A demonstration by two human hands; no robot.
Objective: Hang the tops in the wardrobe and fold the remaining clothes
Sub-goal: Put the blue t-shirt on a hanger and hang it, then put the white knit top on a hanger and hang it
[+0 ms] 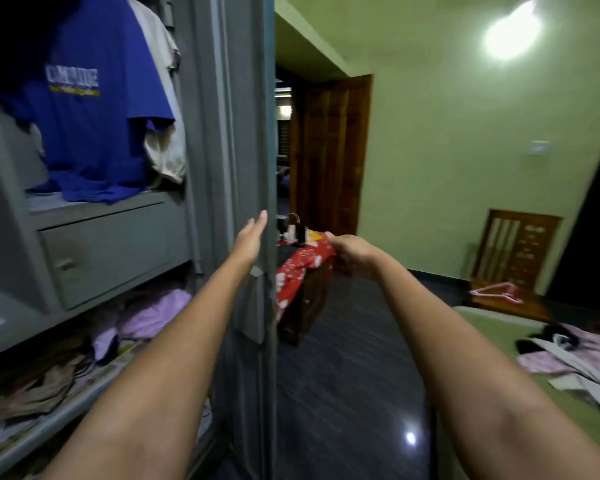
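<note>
Grey wardrobe [222, 133], both arms stretched forward.
Left hand [248, 242] flat, fingers straight, at the door edge; right hand [352, 254] loosely curled, seemingly empty. Blue top [94, 126] hangs inside; clothes [575, 355] on the bed's [492, 327] right edge.

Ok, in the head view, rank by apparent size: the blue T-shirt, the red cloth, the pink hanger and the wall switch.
1. Blue T-shirt, largest.
2. Red cloth.
3. Pink hanger.
4. Wall switch, smallest.
The T-shirt hangs much nearer the camera, so only its apparent size is certain.
</note>
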